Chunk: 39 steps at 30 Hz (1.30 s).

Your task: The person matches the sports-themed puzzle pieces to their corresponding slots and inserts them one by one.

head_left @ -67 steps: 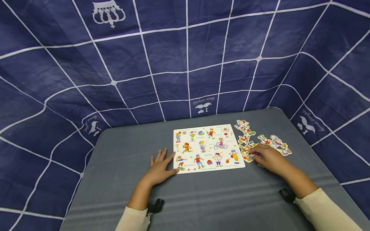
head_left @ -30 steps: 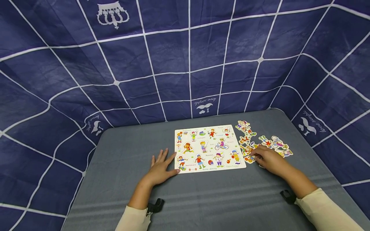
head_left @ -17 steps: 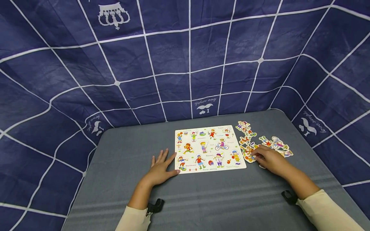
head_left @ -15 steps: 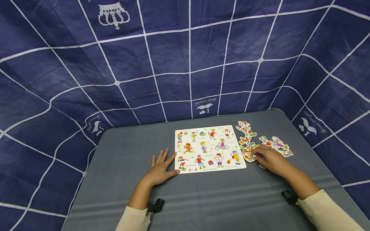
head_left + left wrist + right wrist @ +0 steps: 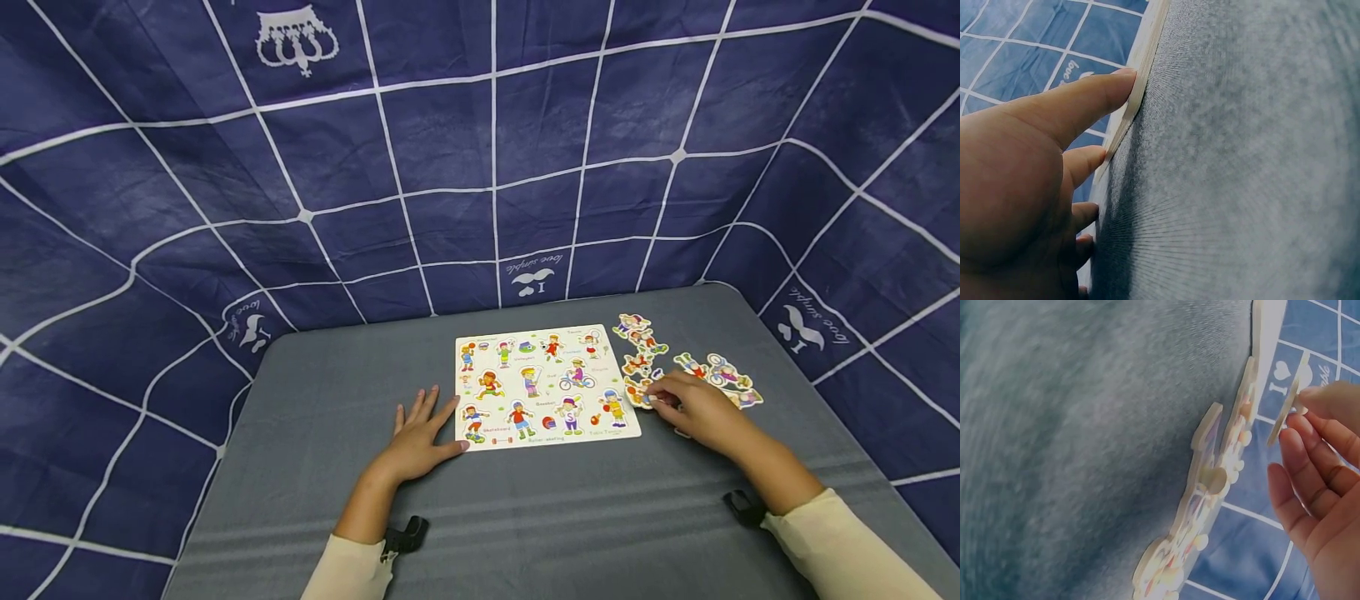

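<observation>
Wht board (image 5: 552, 397), multicol. pcs (image 5: 639, 363), wht-grid navy cloth (image 5: 442, 150)

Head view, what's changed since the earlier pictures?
The right hand has shifted slightly toward the board and now pinches a puzzle piece lifted clear of the loose pieces. The left hand stays spread at the board's left edge; the board hasn't moved.

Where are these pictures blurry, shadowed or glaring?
Head view: fairly even light, small lettering on the board barely legible; left wrist view: dark shadow beside the left hand, tabletop blurred at right; right wrist view: glare on the lowest puzzle piece, tabletop soft at left.
</observation>
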Each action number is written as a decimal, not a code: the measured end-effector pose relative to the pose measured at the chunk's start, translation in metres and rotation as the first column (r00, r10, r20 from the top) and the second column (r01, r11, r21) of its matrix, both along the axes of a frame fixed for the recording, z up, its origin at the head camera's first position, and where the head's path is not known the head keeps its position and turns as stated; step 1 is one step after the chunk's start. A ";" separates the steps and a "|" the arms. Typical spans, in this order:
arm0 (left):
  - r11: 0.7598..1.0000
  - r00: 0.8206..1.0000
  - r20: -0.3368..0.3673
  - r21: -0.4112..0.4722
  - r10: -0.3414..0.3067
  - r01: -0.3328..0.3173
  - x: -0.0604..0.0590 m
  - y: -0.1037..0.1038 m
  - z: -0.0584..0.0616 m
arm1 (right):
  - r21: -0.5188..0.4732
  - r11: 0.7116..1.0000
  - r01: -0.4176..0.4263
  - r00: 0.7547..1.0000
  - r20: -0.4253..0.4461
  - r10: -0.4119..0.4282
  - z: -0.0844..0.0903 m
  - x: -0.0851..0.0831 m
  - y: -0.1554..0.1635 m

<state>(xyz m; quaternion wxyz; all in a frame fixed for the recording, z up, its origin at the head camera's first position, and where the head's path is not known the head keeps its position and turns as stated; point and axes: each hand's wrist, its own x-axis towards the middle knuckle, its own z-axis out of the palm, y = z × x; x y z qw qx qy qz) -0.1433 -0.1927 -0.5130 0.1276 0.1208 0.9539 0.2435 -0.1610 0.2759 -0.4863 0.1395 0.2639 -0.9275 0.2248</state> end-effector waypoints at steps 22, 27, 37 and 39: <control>1.000 1.000 -0.002 -0.004 0.004 -0.004 -0.001 -0.001 0.001 | -0.019 0.999 0.030 0.999 0.019 -0.030 0.007 -0.012 -0.029; 1.000 1.000 0.003 -0.005 0.005 -0.005 -0.001 -0.002 0.001 | -0.011 1.000 0.015 0.999 0.044 -0.014 0.009 -0.018 -0.034; 1.000 1.000 0.005 -0.009 0.000 0.000 -0.001 -0.001 -0.001 | 0.021 0.999 0.025 0.992 0.125 -0.027 0.021 -0.023 -0.048; 1.000 1.000 0.006 -0.010 0.000 0.000 0.000 -0.001 -0.001 | 0.027 0.999 0.027 0.992 0.124 -0.030 0.022 -0.023 -0.051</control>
